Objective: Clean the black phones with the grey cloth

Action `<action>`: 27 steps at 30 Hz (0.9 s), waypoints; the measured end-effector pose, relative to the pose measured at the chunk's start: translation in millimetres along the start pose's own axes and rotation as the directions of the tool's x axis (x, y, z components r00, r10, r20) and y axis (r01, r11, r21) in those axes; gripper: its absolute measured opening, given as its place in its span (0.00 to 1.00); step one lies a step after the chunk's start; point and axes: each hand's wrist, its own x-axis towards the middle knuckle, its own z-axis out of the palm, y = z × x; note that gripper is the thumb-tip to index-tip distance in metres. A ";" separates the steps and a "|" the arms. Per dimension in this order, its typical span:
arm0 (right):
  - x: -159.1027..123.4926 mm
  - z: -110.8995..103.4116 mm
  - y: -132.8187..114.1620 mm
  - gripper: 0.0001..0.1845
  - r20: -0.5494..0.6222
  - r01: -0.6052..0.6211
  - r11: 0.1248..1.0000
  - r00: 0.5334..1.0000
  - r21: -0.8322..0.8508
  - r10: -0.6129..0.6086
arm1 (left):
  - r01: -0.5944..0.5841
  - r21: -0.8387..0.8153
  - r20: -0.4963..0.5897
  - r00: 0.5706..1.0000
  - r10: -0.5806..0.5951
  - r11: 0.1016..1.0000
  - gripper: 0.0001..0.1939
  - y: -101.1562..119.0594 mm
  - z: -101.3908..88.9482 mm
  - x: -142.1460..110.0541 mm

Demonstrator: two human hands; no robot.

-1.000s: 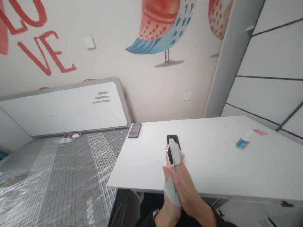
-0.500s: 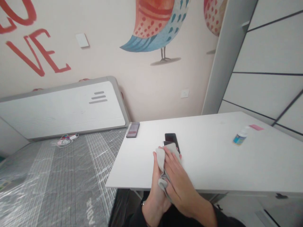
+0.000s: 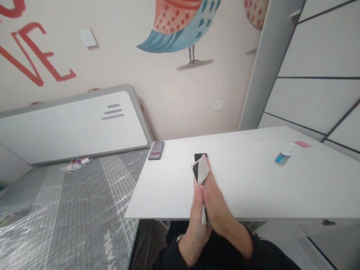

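Observation:
Above the table's near part, my left hand [image 3: 195, 215] is closed around a smartphone [image 3: 195, 171] with a dark face and a silvery edge. My right hand [image 3: 216, 198] presses a light grey cloth [image 3: 203, 171] over the phone's edge and upper part. Both hands meet, thumbs side by side, and most of the phone is covered by fingers and cloth. Just beyond them a black phone-like object [image 3: 199, 156] lies flat on the white table [image 3: 242, 168], partly hidden by the hands.
A white bottle with a blue label [image 3: 282, 157] stands on the right side, near a pink slip [image 3: 302, 144]. At the far left corner lies a blurred-out dark object [image 3: 156, 150]. A plastic-covered mattress [image 3: 70, 210] with a coiled cable [image 3: 77, 164] is to the left.
My hands have turned the phone more on edge, exposing its dark face and side. The cloth has shifted to the phone's upper right. The view has tilted slightly downward.

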 end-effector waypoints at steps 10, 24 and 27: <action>10.3 -14.5 13.3 0.38 0.155 0.210 0.958 0.971 -0.198 -0.181 | 0.109 -0.119 -0.084 0.989 -0.119 0.987 0.24 13.4 6.3 -1.3; 12.1 -15.3 10.4 0.38 0.190 0.262 0.934 0.957 -0.243 -0.219 | 0.162 -0.032 -0.003 0.987 -0.162 0.986 0.27 20.6 7.6 8.8; -8.9 -7.0 16.4 0.37 0.155 0.205 0.973 0.970 -0.108 -0.187 | 0.095 0.083 0.074 0.992 -0.101 0.992 0.35 23.2 -0.1 18.1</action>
